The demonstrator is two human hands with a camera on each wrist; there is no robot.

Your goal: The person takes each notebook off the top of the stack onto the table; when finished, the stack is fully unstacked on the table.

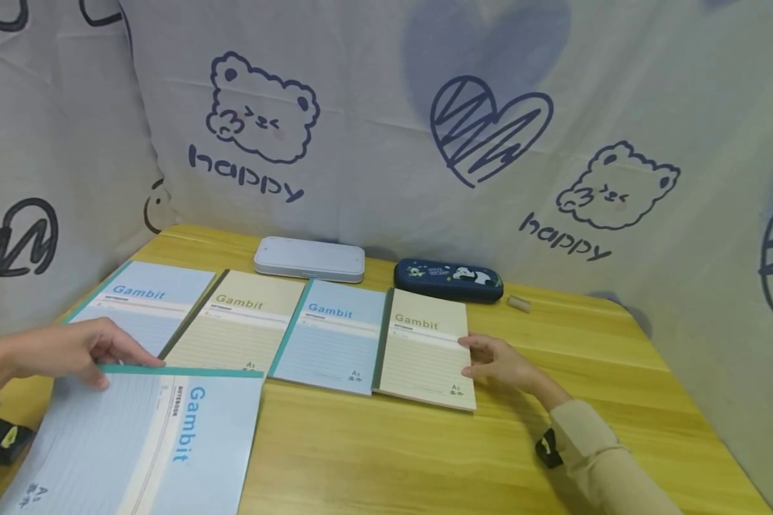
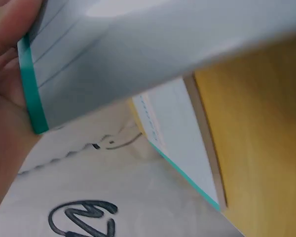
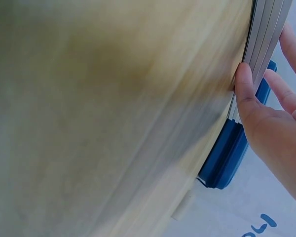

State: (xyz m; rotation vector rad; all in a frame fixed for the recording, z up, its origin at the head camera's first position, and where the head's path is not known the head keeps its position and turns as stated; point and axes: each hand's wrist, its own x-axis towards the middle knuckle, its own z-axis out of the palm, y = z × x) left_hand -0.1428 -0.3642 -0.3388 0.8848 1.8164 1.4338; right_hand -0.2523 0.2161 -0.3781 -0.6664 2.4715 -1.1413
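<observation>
My left hand (image 1: pixel 96 350) pinches a light blue Gambit notebook (image 1: pixel 135 436) by its teal spine, thumb on the cover. The notebook is turned sideways and raised above the table in the left wrist view, where the left hand (image 2: pixel 7 59) shows at the spine. My right hand (image 1: pixel 499 361) touches the right edge of a cream Gambit notebook (image 1: pixel 425 357) with extended fingertips. From the right wrist, several notebook edges (image 3: pixel 266 39) appear stacked, the right hand's thumb (image 3: pixel 244 81) against them.
Left of the cream notebook lie another blue notebook (image 1: pixel 331 336), a cream one (image 1: pixel 238 322) and a blue one (image 1: pixel 148 293). Behind them are a white case (image 1: pixel 309 259) and a navy panda pencil case (image 1: pixel 447 280). A small tan piece (image 1: pixel 518 304) lies beside it. Printed cloth (image 1: pixel 373 143) hangs behind.
</observation>
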